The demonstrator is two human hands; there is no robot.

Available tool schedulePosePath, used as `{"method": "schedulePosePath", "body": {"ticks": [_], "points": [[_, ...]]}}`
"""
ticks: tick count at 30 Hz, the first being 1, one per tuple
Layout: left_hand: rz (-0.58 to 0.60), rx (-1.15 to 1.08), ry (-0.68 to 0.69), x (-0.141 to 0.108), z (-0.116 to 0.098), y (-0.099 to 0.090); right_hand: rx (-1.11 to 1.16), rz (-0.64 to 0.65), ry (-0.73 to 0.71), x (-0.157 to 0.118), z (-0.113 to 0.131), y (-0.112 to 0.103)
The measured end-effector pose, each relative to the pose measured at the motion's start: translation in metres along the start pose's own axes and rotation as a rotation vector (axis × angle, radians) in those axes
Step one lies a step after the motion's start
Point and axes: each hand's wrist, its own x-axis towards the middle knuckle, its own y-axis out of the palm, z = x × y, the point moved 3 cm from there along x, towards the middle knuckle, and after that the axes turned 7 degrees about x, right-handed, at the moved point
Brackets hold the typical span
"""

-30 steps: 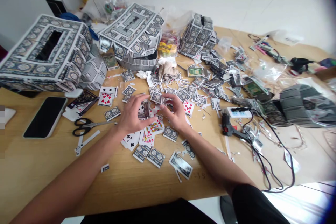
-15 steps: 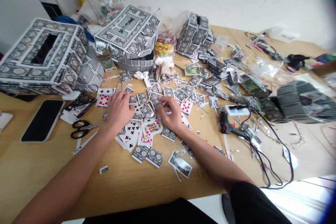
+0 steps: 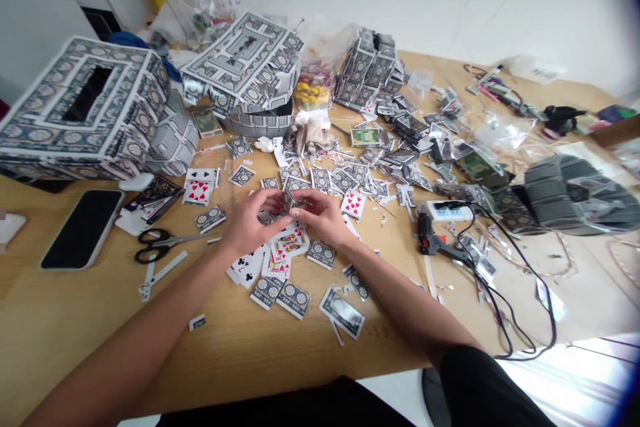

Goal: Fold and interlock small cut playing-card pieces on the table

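My left hand (image 3: 257,219) and my right hand (image 3: 320,213) meet over the scattered cards at the middle of the table. Between their fingertips is a small patterned card piece (image 3: 289,200), tilted up, its lower part hidden by the fingers. Both hands are closed around it. Just below them lie face-up cards, among them a king (image 3: 289,243) and a seven of clubs (image 3: 246,267). Patterned card pieces (image 3: 293,298) rest nearer the front edge, and a seven or so of hearts (image 3: 353,203) is right of my right hand.
Scissors (image 3: 155,245) and a phone (image 3: 81,229) lie at the left. Boxes covered in cards (image 3: 45,107) stand behind. At the right are a glue gun (image 3: 435,240), a power strip (image 3: 447,210), black cables (image 3: 553,307) and a round card-covered object (image 3: 550,190).
My left hand has moved right to meet my right hand, uncovering cards near the scissors. A card piece is now raised between the fingers of both hands.
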Motion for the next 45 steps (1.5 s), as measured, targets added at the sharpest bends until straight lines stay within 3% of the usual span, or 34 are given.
{"method": "schedulePosePath", "body": {"ticks": [9,15,20,23,27,30,32,34,39,43,45], "points": [[0.110,-0.223,-0.101,0.000,0.004,-0.001,0.020,0.066,0.047,-0.003,-0.003,0.000],[0.181,-0.277,-0.086,0.001,0.001,-0.007,0.088,0.097,0.066,-0.002,-0.004,0.002],[0.190,-0.302,-0.095,0.000,0.007,-0.007,0.036,0.103,-0.010,-0.003,-0.001,0.001],[0.132,-0.312,-0.105,0.001,0.012,-0.011,-0.063,0.033,-0.065,-0.003,0.005,-0.008],[0.059,-0.115,-0.031,0.003,0.008,-0.020,-0.364,-0.097,-0.193,-0.004,0.016,-0.022],[0.020,0.058,0.057,0.004,0.003,-0.022,-0.696,-0.272,-0.327,-0.002,0.016,-0.031],[-0.018,0.108,0.092,0.005,0.001,-0.022,-0.842,-0.362,-0.328,0.000,0.009,-0.036],[-0.045,0.135,0.108,0.005,0.001,-0.021,-0.928,-0.348,-0.283,0.003,-0.002,-0.039],[-0.052,0.216,0.152,0.004,0.001,-0.018,-0.973,-0.307,-0.247,0.005,-0.010,-0.043],[-0.095,0.291,0.194,0.002,0.001,-0.015,-0.845,-0.359,-0.377,0.000,0.011,-0.031],[-0.132,0.330,0.222,0.000,0.002,-0.014,-0.721,-0.278,-0.390,-0.004,0.020,-0.018]]}}
